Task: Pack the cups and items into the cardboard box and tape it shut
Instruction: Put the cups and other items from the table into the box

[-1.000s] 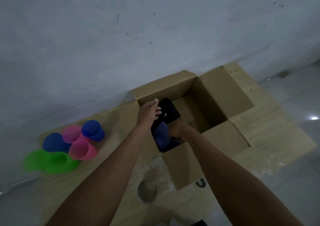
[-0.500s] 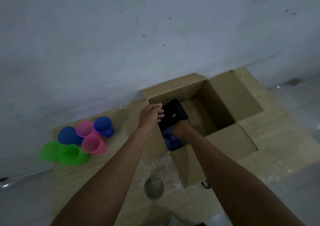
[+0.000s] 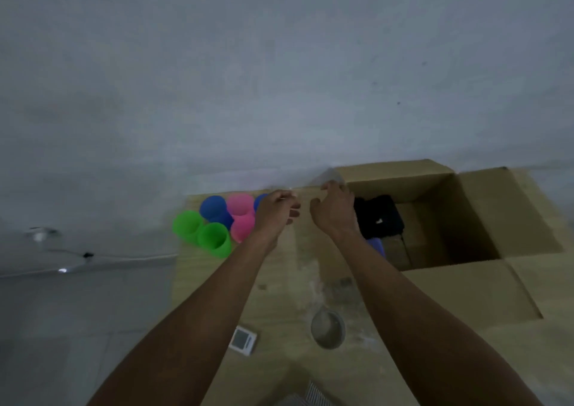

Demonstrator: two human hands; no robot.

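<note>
An open cardboard box (image 3: 484,284) stands at the right with its flaps spread. Inside lie a black item (image 3: 380,219) and a purple-blue item (image 3: 377,245). Left of the box, on the wooden table (image 3: 279,297), stand green cups (image 3: 202,234), pink cups (image 3: 240,216) and blue cups (image 3: 214,208). My left hand (image 3: 275,214) hovers beside the pink cups with fingers loosely curled and nothing in it. My right hand (image 3: 335,211) is outside the box at its left flap, fingers apart, empty.
A roll of clear tape (image 3: 327,329) lies on the table near me. A small white device (image 3: 243,340) lies left of it. A grey wall rises right behind the table. A cable (image 3: 93,258) runs along the floor at the left.
Both hands have come out of the box and moved left toward the cups. The purple-blue item stays in the box. The view has swung left.
</note>
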